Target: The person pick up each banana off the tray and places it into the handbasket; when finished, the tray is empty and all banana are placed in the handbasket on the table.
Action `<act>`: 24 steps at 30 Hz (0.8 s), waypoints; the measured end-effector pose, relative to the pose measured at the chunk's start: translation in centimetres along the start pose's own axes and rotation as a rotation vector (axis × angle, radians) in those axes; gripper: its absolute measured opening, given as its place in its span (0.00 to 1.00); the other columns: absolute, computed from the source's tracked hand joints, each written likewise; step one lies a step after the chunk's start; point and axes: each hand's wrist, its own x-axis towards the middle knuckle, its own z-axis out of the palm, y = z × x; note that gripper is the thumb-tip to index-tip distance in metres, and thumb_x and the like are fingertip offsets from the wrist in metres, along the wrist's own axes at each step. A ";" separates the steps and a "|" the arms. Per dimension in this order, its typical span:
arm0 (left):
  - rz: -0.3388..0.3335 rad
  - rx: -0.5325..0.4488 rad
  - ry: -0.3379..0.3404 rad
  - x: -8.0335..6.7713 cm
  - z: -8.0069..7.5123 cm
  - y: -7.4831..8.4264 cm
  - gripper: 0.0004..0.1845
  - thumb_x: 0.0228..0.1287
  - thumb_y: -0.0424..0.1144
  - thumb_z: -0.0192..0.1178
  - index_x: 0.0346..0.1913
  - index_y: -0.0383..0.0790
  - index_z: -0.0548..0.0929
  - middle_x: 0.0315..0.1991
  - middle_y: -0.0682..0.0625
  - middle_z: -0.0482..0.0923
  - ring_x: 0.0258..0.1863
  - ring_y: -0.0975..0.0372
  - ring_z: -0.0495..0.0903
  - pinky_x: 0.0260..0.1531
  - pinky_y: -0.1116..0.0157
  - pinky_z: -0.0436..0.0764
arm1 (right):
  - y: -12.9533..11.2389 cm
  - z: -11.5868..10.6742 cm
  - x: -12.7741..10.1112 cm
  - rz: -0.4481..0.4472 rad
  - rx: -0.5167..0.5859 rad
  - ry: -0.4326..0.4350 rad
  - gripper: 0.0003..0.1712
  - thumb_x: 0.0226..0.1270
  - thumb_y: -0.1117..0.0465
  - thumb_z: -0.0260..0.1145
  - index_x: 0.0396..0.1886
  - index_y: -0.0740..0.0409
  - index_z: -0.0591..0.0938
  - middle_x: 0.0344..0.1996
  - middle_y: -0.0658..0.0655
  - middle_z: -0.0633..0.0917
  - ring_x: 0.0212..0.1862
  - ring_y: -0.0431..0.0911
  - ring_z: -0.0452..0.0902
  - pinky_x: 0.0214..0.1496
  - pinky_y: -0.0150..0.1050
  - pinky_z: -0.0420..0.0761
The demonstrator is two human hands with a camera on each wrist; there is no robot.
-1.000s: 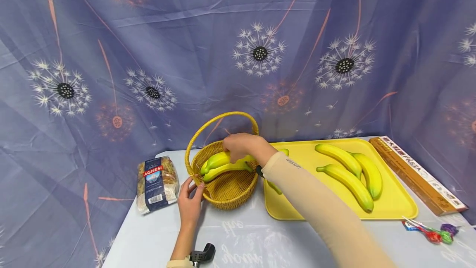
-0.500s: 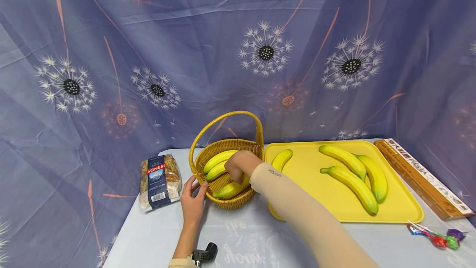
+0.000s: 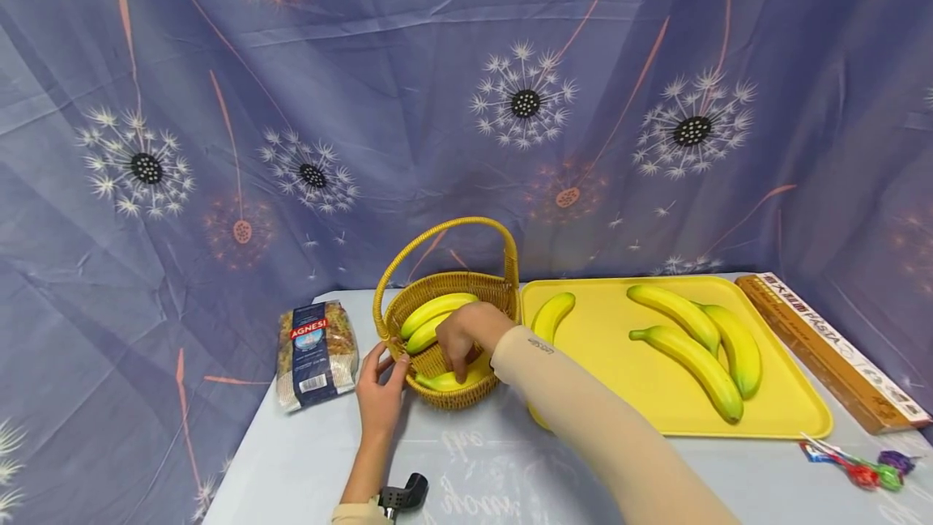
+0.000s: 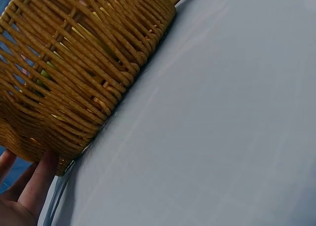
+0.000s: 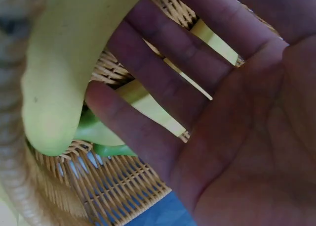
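Observation:
On the table stands a yellow wicker basket (image 3: 445,403) with a tall arched handle. My left hand (image 3: 379,399) steadies its left side, thumb and fingers spread against the wall near the handle base; in the left wrist view the fingertips (image 4: 47,161) touch the weave from outside. My right hand (image 3: 466,335) reaches inside, fingertips down on a banana (image 3: 440,382) lying along the near wall. In the right wrist view this hand's fingers (image 5: 153,77) are spread and nearly straight beside that banana (image 5: 69,72). Two more bananas (image 3: 430,316) lie at the back of the basket.
A yellow tray (image 3: 583,395) to the right carries three bananas (image 3: 688,371) together and another banana (image 3: 552,314) partly behind the sleeve. Beyond it lie a long pasta box (image 3: 831,355) and several lollipops (image 3: 867,472). An Agnesi pasta bag (image 3: 315,355) stands left of the basket.
My right hand has moved from the back of the basket to its near side, and a banana now lies lower there under its fingers. The left hand keeps its place at the basket.

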 end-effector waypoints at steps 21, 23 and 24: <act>0.000 0.028 0.011 0.0 0.1 0.1 0.24 0.65 0.41 0.63 0.62 0.35 0.75 0.61 0.45 0.71 0.54 0.50 0.75 0.31 0.68 0.84 | 1.4 0.8 -1.0 0.006 0.087 0.089 0.18 0.56 0.47 0.73 0.15 0.51 0.81 0.12 0.46 0.70 0.16 0.38 0.61 0.21 0.32 0.64; -0.001 0.031 0.013 0.0 0.2 0.1 0.25 0.65 0.41 0.63 0.62 0.35 0.75 0.61 0.44 0.71 0.54 0.50 0.76 0.31 0.68 0.84 | 1.6 0.6 -1.6 -0.046 0.074 0.140 0.13 0.57 0.48 0.73 0.19 0.48 0.85 0.17 0.42 0.75 0.20 0.37 0.65 0.24 0.32 0.69; -0.003 0.031 0.013 0.0 0.2 0.1 0.25 0.65 0.41 0.63 0.62 0.34 0.75 0.61 0.44 0.71 0.54 0.49 0.75 0.31 0.68 0.84 | 1.7 0.5 -2.0 -0.070 0.067 0.171 0.10 0.58 0.49 0.72 0.22 0.46 0.87 0.20 0.41 0.78 0.23 0.37 0.69 0.27 0.32 0.72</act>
